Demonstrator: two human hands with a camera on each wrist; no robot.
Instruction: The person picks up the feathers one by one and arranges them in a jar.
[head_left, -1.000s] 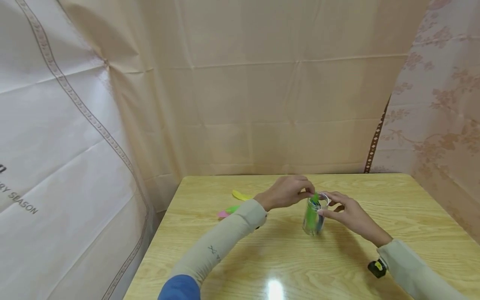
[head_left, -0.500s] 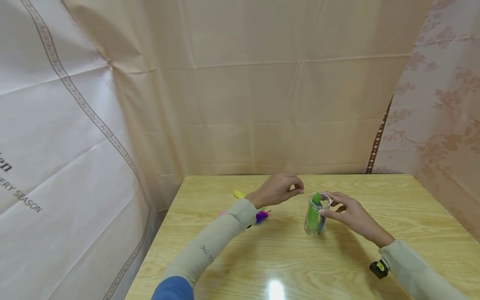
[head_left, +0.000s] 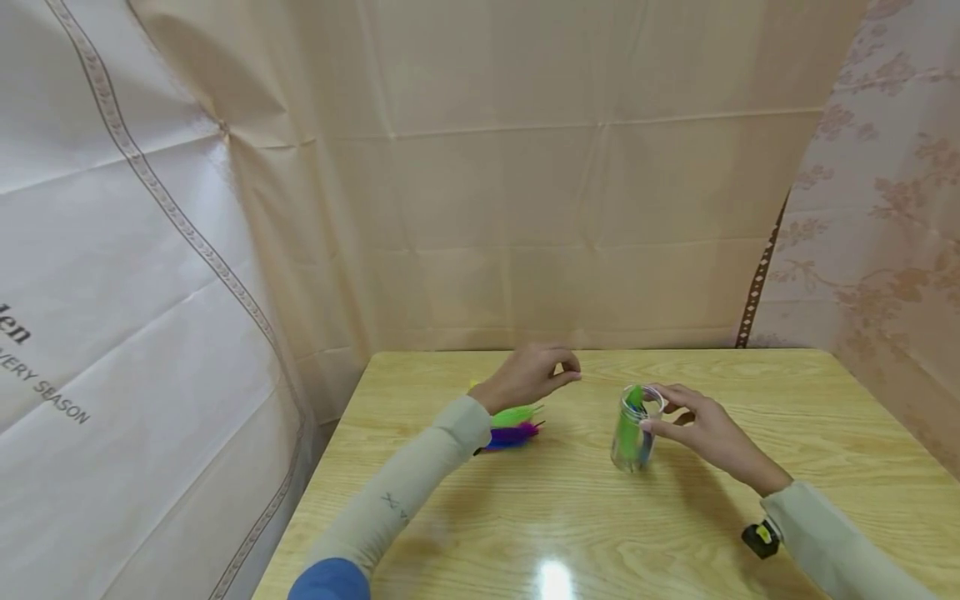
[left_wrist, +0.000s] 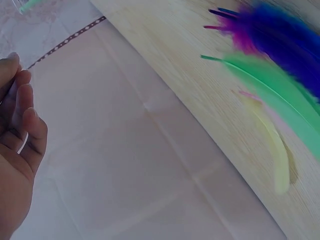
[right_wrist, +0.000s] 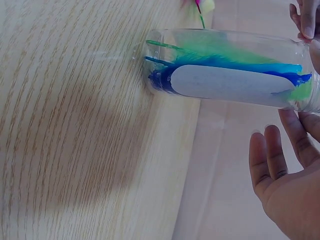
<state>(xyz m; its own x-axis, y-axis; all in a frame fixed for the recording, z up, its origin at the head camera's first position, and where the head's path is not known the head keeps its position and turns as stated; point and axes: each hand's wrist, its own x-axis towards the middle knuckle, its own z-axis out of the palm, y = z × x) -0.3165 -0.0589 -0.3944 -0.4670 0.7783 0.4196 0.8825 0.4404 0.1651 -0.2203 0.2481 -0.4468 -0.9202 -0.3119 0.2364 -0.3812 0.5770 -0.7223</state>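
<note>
Jar (right_wrist: pixel 227 81) of feathers (right_wrist: pixel 215 47) is pinched at top by right grip (head_left: pixel 701 425); left grip (head_left: pixel 527 375) is loosely curled near more feathers (head_left: pixel 512 436) on counter (head_left: pixel 637 542).

Feathers (head_left: pixel 512 437) left of jar (right_wrist: pixel 230 86)

Head cam's annoying: the left hand (head_left: pixel 525 377) and left sleeve (head_left: pixel 408 479) block nearly all of the yellow feather (left_wrist: pixel 278 150) plus one end of the green feather (left_wrist: pixel 277 86). Left wrist view cuts the blurry blue-purple feathers (left_wrist: pixel 295 47) at the right edge. Right wrist view chops off the jar (right_wrist: pixel 235 47) at its mouth and the right hand (right_wrist: pixel 290 185), and the white label (right_wrist: pixel 230 86) hides some blue feather (right_wrist: pixel 240 62).
</note>
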